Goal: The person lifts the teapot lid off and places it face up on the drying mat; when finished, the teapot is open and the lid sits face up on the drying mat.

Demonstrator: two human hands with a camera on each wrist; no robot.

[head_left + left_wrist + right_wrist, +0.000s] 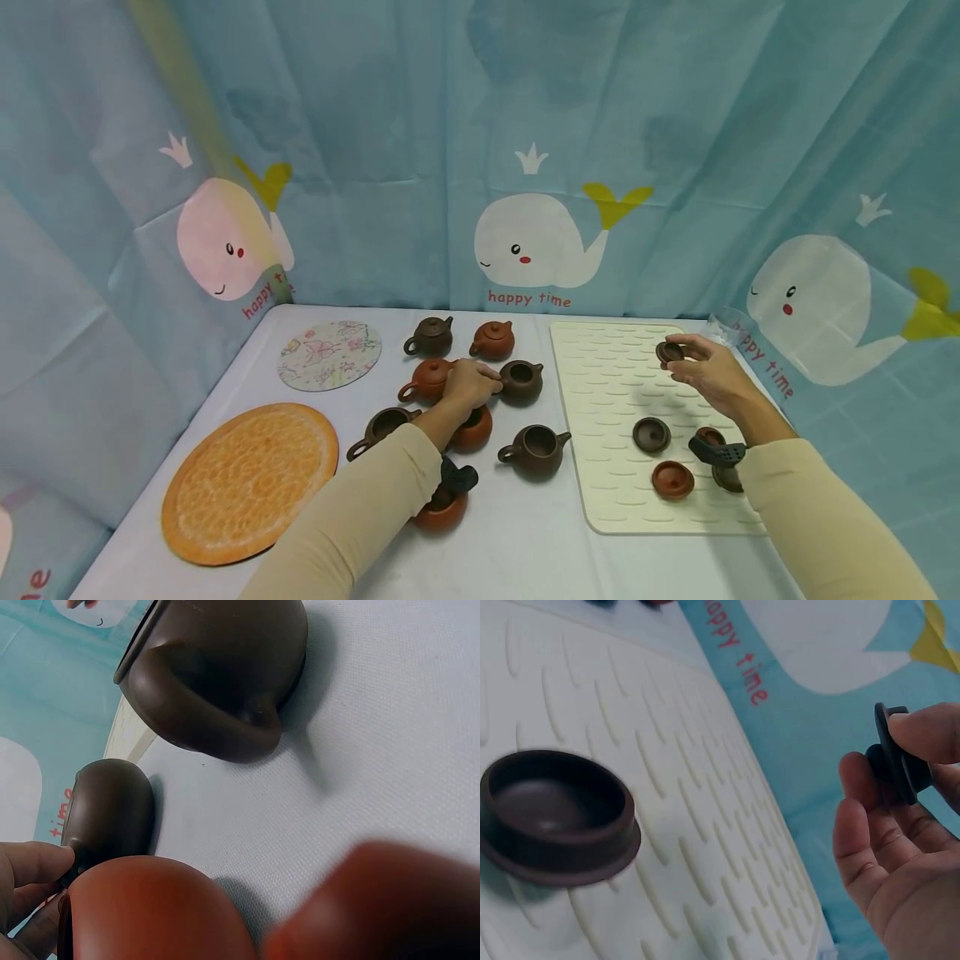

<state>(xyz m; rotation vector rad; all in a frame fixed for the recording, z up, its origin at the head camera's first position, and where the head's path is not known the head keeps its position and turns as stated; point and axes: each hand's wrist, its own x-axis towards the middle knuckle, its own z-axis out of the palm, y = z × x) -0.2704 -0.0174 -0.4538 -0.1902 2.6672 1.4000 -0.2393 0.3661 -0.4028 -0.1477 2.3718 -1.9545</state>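
Observation:
In the head view my left hand (468,385) reaches among the teapots and pinches the handle of a dark brown lidless teapot (522,383). The left wrist view shows my fingertips (45,862) at that handle, partly hidden by a reddish teapot (157,915). Over the cream mat my right hand (712,379) holds up a dark brown teapot lid (670,353) between thumb and fingers. Seen from the right wrist, this lid (900,754) is tilted on edge. Another dark lid (559,817) lies upside down on the mat.
Several lids, including a reddish one (672,481), lie on the cream mat (607,500). A dark lidless teapot (536,454) stands left of it. Lidded teapots, one dark (432,337) and one reddish (493,340), stand behind. Further left are a bread-patterned round mat (251,483) and a floral one (330,357).

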